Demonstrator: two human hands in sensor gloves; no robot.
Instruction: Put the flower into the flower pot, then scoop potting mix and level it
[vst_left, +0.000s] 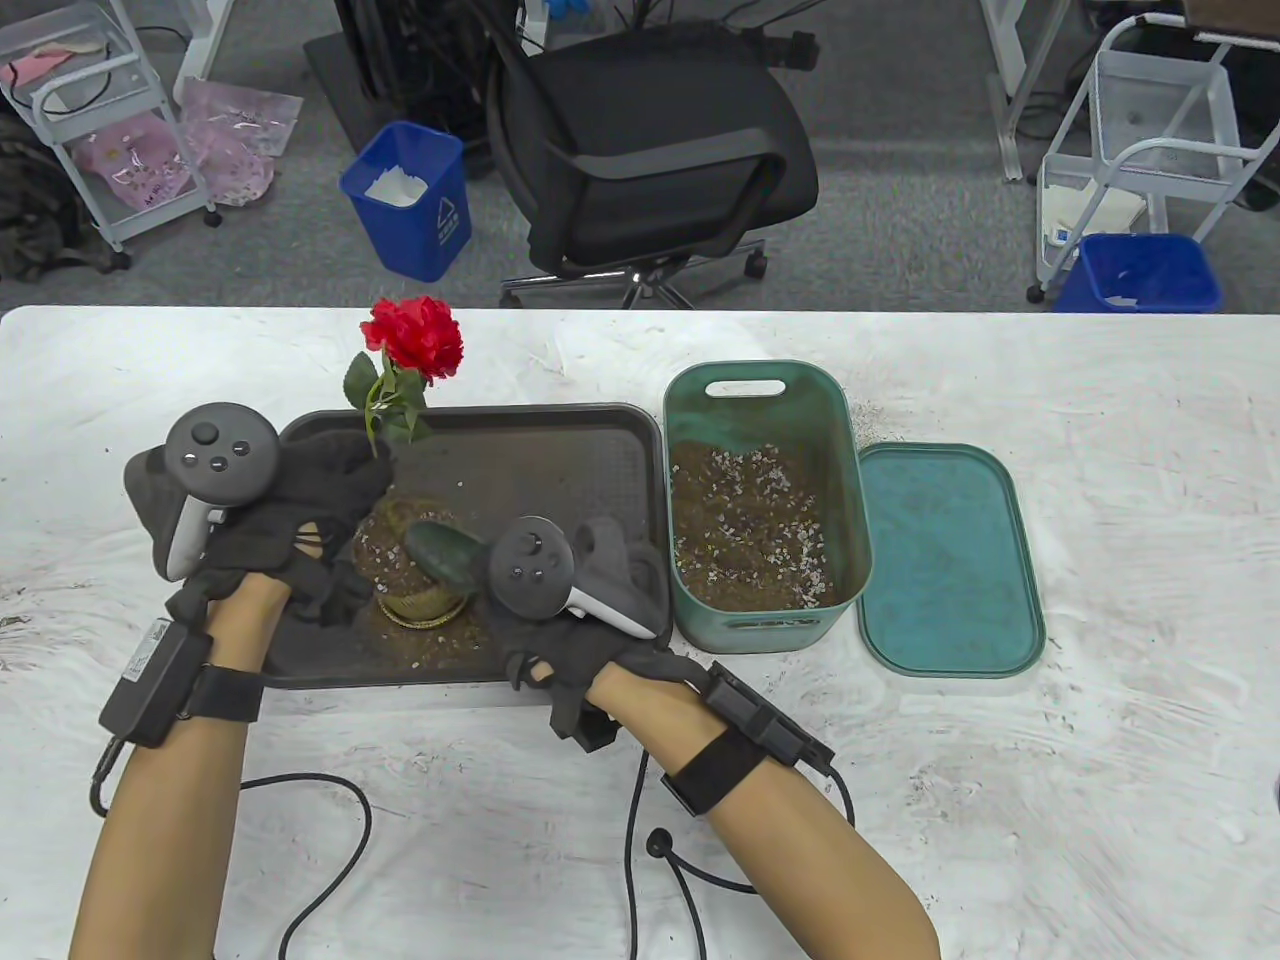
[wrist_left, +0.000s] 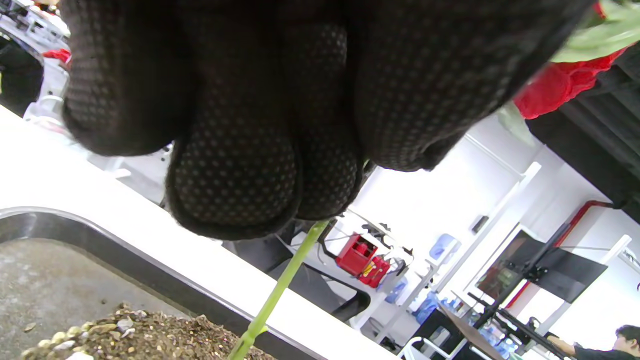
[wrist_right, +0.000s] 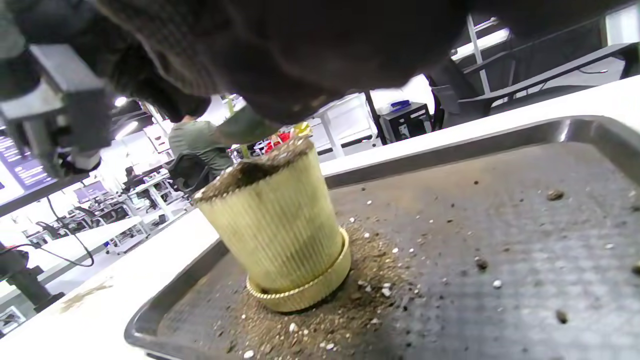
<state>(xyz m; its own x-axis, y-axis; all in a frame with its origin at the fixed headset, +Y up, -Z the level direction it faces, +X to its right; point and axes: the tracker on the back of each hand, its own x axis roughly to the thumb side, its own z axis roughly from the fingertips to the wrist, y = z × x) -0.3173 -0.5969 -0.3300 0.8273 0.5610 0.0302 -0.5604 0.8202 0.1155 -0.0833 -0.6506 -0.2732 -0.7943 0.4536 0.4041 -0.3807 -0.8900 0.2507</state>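
- Fingers: left hand (vst_left: 290, 500), centre left of the table view, pinches the green stem of the red artificial flower (vst_left: 413, 340); right hand (vst_left: 570, 600) grips a dark green scoop (vst_left: 445, 553) over the pot.
- White table (vst_left: 1100, 420).
- Black plastic tray (vst_left: 560, 470), centre, strewn with spilled mix.
- Green tub of potting mix (vst_left: 765, 500), right of tray; flat green lid (vst_left: 945, 560) beside it.
- Ribbed yellow flower pot (wrist_right: 275, 230), on tray, filled, stem standing in it.

No legible text, brand or number. A white symbol on the blue bin (vst_left: 408, 200) and print on the pink bags (vst_left: 235, 140) are too small to read.
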